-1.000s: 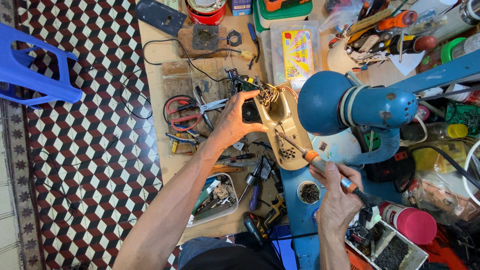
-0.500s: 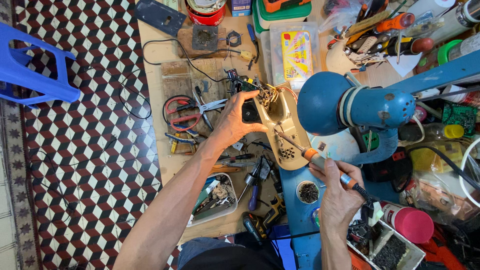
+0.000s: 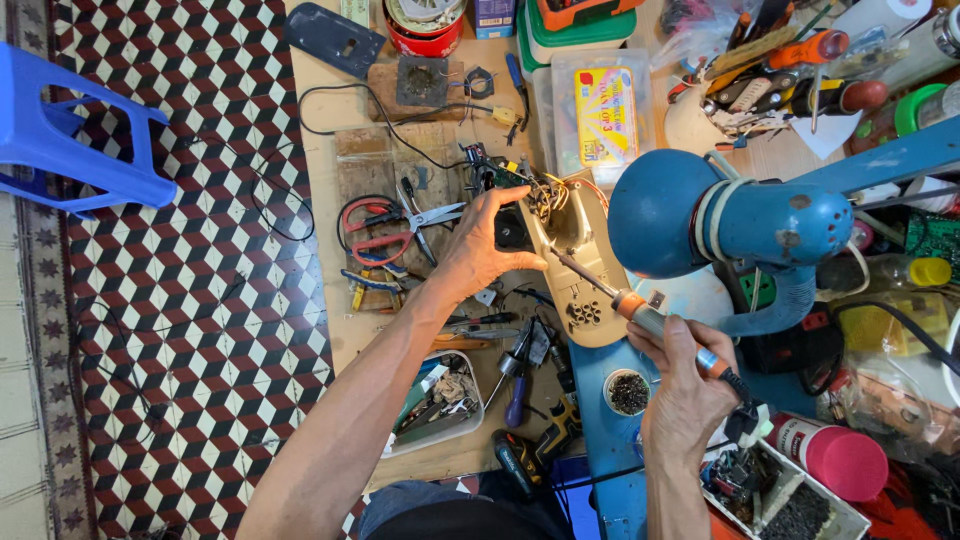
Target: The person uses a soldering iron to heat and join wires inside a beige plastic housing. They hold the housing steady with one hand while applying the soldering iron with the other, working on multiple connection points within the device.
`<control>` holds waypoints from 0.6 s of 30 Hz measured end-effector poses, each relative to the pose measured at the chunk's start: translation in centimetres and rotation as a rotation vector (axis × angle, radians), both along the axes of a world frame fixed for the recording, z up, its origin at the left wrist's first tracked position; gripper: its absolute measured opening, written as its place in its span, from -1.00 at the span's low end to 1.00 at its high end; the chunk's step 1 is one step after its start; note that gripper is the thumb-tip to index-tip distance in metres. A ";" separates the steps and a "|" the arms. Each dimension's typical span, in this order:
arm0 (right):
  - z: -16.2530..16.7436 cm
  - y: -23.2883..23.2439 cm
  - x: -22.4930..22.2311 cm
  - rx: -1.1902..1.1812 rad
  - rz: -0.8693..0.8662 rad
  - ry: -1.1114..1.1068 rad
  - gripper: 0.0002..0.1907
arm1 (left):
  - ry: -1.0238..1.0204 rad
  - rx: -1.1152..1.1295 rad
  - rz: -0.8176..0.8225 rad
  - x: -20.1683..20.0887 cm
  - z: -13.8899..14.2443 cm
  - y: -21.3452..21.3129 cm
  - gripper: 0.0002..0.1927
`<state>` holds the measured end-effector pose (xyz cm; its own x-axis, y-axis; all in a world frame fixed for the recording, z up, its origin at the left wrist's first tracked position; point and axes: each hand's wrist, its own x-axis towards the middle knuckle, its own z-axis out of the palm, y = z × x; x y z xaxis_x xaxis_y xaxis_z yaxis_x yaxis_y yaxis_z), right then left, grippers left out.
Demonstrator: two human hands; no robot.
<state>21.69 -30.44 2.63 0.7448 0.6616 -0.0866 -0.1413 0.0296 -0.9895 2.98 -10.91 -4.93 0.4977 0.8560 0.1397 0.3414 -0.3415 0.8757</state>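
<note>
2 hands: both busy on the casing
Left hand: fingers clamped on casing, mid-table
Right hand: fingers wrapped on soldering iron
Change: iron tip has stayed inside casing; hands hardly shifted
Edges: lamp crowds right
Room: scissors, tools hem left

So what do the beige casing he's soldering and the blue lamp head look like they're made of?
The casing, steadied by the left hand, looks like matte moulded plastic with round moulded holes. The lamp head looks like painted metal: its blue coat is chipped and rust-spotted, though that's not certain.
</note>
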 end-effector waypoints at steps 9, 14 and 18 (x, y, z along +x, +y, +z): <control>-2.4 0.9 1.4 0.024 0.030 0.138 -0.64 | 0.013 -0.040 -0.001 0.5 0.2 0.1 0.03; -3.5 0.7 1.8 0.010 0.018 0.153 -0.65 | 0.032 -0.074 -0.008 0.5 0.6 0.2 0.03; -4.1 0.5 2.1 0.024 0.039 0.148 -0.66 | 0.041 -0.088 -0.005 0.6 0.7 0.2 0.04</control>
<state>23.83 -29.93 -1.45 0.6990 0.6927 -0.1777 -0.2871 0.0443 -0.9569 3.59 -10.73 -4.20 0.5055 0.8617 0.0434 0.3760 -0.2653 0.8879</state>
